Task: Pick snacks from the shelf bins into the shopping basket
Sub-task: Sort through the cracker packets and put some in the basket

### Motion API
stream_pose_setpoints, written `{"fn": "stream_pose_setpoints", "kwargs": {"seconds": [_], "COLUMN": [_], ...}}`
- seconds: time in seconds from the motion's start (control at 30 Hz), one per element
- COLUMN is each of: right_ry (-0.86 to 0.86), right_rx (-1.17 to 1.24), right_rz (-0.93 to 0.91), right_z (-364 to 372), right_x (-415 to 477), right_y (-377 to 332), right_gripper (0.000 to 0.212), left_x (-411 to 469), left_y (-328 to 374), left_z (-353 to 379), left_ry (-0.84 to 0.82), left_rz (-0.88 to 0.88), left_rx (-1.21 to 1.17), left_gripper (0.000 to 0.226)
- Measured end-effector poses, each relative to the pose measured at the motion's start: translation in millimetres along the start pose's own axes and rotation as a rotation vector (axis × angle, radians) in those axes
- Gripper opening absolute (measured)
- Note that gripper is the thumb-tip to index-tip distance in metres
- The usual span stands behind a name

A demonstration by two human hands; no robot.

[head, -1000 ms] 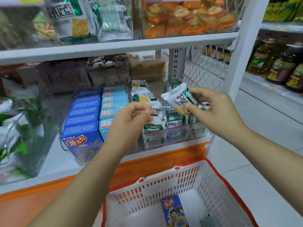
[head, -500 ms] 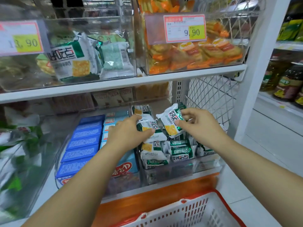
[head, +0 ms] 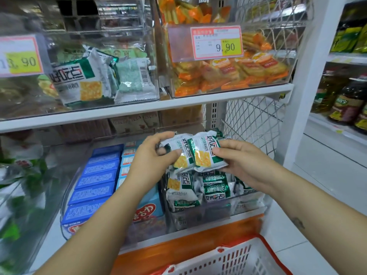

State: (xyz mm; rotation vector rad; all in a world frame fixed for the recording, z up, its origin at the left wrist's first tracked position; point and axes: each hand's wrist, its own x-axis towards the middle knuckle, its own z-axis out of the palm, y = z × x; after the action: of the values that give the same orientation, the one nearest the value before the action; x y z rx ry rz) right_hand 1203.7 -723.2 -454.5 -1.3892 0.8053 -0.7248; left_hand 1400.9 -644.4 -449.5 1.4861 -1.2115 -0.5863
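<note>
A: Start at the left. What lies beside the hands?

B: A row of blue boxes [head: 95, 181] in a clear tray on the lower shelf [head: 49, 247]. The left forearm crosses in front of the nearest ones.

A: And the left hand?

B: The left hand [head: 151, 163] is raised above the snacks and holds the left packet [head: 179, 150]. The thumb presses on the printed face and the fingers curl over the top edge. The packet sticks out to the right of the palm.

A: Then the other one?

B: The right packet [head: 206, 153] is just beside it and touches it, its edge lapping over the left one. The right hand [head: 244, 161] grips it from the right side, thumb on the face and fingers behind.

A: Where is all this over the shelf?

B: Right above the bin [head: 198, 217], a clear one piled with the same green-and-white packets. The shopping basket [head: 238, 261] is white with a red rim. It shows at the bottom edge, below the bin and to the right. Neither packet is in it.

A: What differs from before?

B: Half a second ago the left hand was lower, with its packet close over the pile. The right packet was held apart from it with a gap between them. Now both are higher and pressed side by side. A second ago the camera looked further down into the basket, where a blue packet lay. Now only the rim and part of the wall show.
</note>
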Motion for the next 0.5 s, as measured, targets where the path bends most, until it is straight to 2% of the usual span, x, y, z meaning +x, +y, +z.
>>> {"fn": "stream_pose_setpoints", "kwargs": {"seconds": [0.13,0.23,0.27,0.37,0.5], "right_ry": [0.005,-0.040,-0.041,-0.026,0.006], "right_rx": [0.018,0.113,0.133,0.104,-0.015], "right_rz": [-0.036,-0.011,-0.005,-0.018,-0.077], "right_z": [7.9,12.8,13.8,13.9,15.3], "right_x": [-5.4,-12.1,-14.3,-18.2,-23.1], "right_y": [1.4,1.5,1.4,3.5,0.8], "right_gripper": [0.075,0.046,0.043,0.057,0.055], "left_x": [-10.1,-18.0,-19.7,-22.8,-38.0], "left_y": [4.3,5.0,5.1,7.1,17.9], "left_z": [7.5,14.5,16.1,17.7,18.6], "left_ry": [-0.023,-0.027,-0.026,-0.074,-0.120], "left_rz": [-0.086,-0.095,-0.108,-0.156,0.034], "left_rx": [-0.206,-0.242,-0.267,-0.402,-0.208], "left_gripper": [0.027,0.024,0.022,0.020,0.044]}}
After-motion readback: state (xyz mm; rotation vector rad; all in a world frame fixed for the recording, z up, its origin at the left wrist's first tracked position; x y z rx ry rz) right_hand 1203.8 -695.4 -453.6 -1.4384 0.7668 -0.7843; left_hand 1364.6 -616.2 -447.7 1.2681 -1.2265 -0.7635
